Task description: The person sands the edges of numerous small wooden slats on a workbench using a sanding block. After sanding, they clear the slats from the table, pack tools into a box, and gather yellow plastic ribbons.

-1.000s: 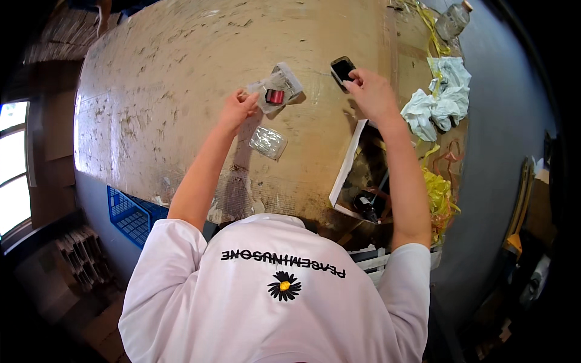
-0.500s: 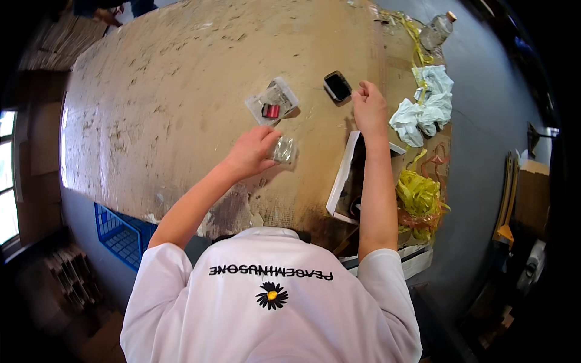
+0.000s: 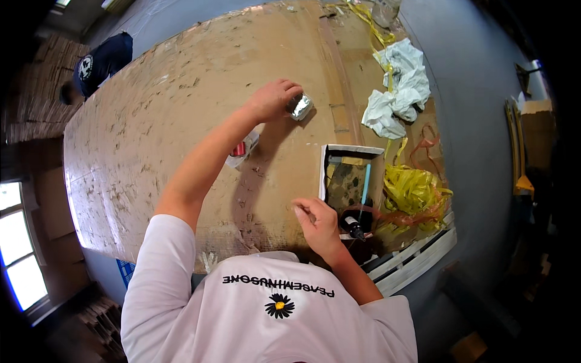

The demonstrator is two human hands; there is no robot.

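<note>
My left hand [image 3: 277, 101] reaches over the middle of the table, its fingers wrapped round a small clear, shiny container [image 3: 301, 106]. Glare hides what the container covers or holds. Under my left forearm, partly hidden, lies a clear plastic piece [image 3: 247, 156] with a small red item [image 3: 239, 149] on it. Close to my body, my right hand [image 3: 319, 227] is bent in, thumb and fingers curled near each other; anything between them is too small to see. It is just left of an open white-edged box [image 3: 324, 175] containing a black bottle [image 3: 352, 225] and a light-blue stick [image 3: 366, 184].
Crumpled white plastic [image 3: 399, 85] and a tangle of yellow strapping [image 3: 414, 190] lie along the table's right side. A clear bottle [image 3: 385, 12] is at the far right corner. Another person in dark clothing [image 3: 106, 63] bends beside stacked cardboard [image 3: 42, 91] at far left.
My left hand has moved forward and right with the clear container. My right hand has drawn back toward my body, uncovering the box. The dark square item no longer shows. My view has shifted.
</note>
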